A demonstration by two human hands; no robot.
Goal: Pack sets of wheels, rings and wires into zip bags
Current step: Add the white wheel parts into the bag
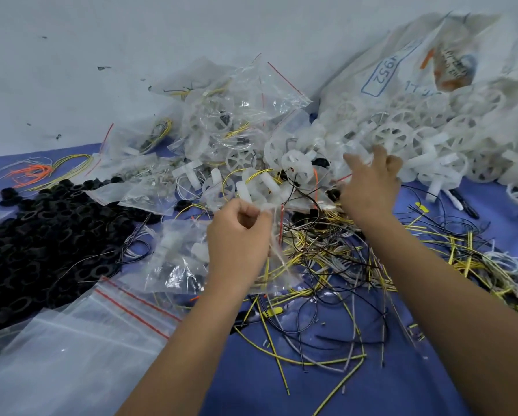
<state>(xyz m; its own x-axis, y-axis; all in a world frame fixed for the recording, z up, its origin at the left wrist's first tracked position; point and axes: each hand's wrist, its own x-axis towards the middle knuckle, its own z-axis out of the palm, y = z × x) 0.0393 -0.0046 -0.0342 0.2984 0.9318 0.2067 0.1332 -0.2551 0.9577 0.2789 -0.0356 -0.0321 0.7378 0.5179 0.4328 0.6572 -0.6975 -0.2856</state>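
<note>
Two hands work over the blue surface (401, 385). My left hand (236, 238) has its grip curled: thumb and fingers pinch the top edge of a clear zip bag (269, 244), the one with a red line at its mouth, and the bag hangs down from the pinch over the wires. Inside it I can see some yellow wire, but the rest of its contents are too blurred to tell. My right hand (368, 181) reaches forward into the edge of the pile of white wheels (416, 136). Its fingers are bent over the white parts and touch them, but whether this grip really holds a wheel I cannot tell, because the fingertips are hidden among the plastic.

Loose wires (356, 256), yellow, black and grey, lie tangled on the surface under and near both hands. Black rings (41, 235) make a big heap at the left. Empty zip bags (71, 340) lie flat just beside that heap, near my left forearm. Filled bags (221, 121) are heaped behind my hands, against the wall. The wheels spill out of a large white sack (401, 64) at the far right.
</note>
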